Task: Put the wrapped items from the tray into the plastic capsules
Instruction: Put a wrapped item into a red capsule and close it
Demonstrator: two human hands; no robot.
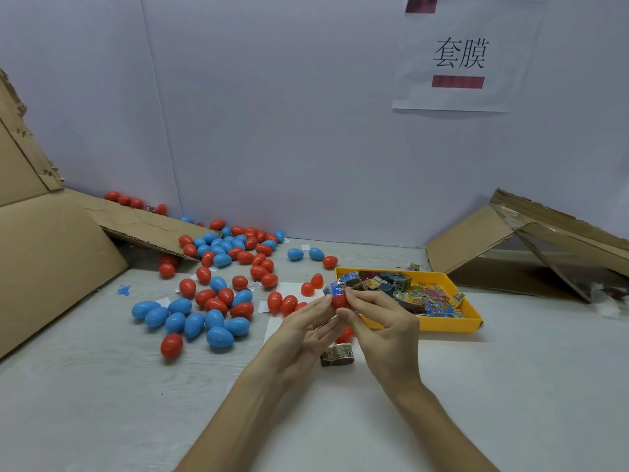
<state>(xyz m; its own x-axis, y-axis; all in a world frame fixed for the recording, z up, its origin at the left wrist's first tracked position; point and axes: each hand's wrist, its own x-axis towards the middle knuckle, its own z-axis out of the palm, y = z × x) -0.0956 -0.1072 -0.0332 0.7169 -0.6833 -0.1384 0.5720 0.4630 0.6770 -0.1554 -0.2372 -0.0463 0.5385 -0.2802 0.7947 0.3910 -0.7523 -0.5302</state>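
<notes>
Between my two hands, above the table's middle, is a red capsule half (339, 302) with a blue wrapped item (335, 288) sticking out of its top. My left hand (306, 330) pinches the capsule from the left. My right hand (381, 321) pinches it from the right, fingertips at the wrapper. Another red capsule piece (345, 334) lies on the table under my hands, beside a brown wrapped item (337, 355). The yellow tray (442, 323) just right of my hands holds several colourful wrapped items (418, 294).
Many red and blue egg capsules (218, 284) lie scattered over the left and centre of the table, with small white slips among them. Cardboard sheets (51, 253) lean at the left, a cardboard and clear-film box (531, 247) at the right. A white wall with a paper sign stands behind.
</notes>
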